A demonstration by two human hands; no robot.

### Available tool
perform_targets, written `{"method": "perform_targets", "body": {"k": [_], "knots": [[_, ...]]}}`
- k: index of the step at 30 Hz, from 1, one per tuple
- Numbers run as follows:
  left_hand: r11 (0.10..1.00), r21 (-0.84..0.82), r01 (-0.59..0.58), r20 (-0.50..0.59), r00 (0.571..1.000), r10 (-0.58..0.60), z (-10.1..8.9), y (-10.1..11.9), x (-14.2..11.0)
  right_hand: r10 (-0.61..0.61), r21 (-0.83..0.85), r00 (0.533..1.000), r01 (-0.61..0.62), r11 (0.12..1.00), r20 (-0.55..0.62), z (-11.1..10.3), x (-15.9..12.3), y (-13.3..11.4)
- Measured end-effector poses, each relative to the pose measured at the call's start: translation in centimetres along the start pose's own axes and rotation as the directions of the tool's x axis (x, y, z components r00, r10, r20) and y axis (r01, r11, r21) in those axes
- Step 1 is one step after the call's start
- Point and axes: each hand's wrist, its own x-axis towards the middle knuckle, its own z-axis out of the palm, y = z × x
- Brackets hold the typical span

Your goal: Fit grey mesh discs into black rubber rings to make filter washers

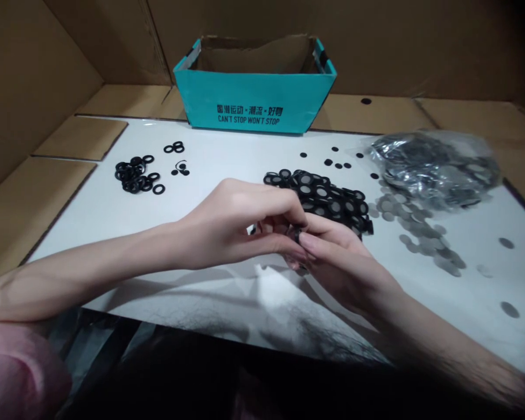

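My left hand (231, 224) and my right hand (336, 256) meet over the middle of the white sheet (227, 157), fingertips pinched together. Between them sits a small black ring (296, 234), mostly hidden by the fingers. Just behind the hands lies a heap of black rings with grey discs set in them (321, 195). Loose grey discs (420, 233) are scattered to the right of that heap. A pile of bare black rings (135, 174) lies at the far left of the sheet.
A teal cardboard box (254, 105), open on top, stands at the back centre. A clear plastic bag of grey discs (437, 166) lies at the right. Brown cardboard walls surround the sheet. A few small black dots (336, 163) lie in front of the box.
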Motion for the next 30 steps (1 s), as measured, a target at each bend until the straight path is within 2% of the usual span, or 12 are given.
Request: {"method": "perform_targets", "body": {"k": [5, 11, 17, 21, 25, 30], "knots": [[0.999, 0.027, -0.019, 0.007, 1.0, 0.019, -0.01, 0.09, 0.01, 0.018, -0.022, 1.0, -0.018, 1.0, -0.024, 0.23, -0.15, -0.14], [1.0, 0.009, -0.004, -0.048, 0.999, 0.005, -0.02, -0.16, -0.05, 0.064, 0.026, 0.998, -0.063, 0.998, -0.027, 0.1, -0.27, -0.15], [0.997, -0.033, 0.073, 0.008, 0.997, -0.073, -0.07, -0.16, -0.04, 0.019, -0.038, 0.999, -0.021, 0.999, -0.04, -0.23, -0.25, 0.33], [0.998, -0.003, 0.056, 0.038, 0.998, -0.056, -0.08, 0.2, -0.09, -0.056, -0.11, 0.998, 0.055, 0.992, -0.005, -0.36, -0.36, 0.6], [0.999, 0.028, 0.04, 0.012, 0.999, -0.04, -0.08, 0.27, -0.2, -0.115, -0.17, 0.993, 0.109, 0.979, -0.022, -0.38, -0.53, 0.57], [0.999, 0.033, -0.022, 0.019, 1.0, 0.022, -0.04, -0.05, -0.19, -0.111, -0.123, 0.993, 0.105, 0.987, -0.044, -0.26, -0.49, 0.45]]}}
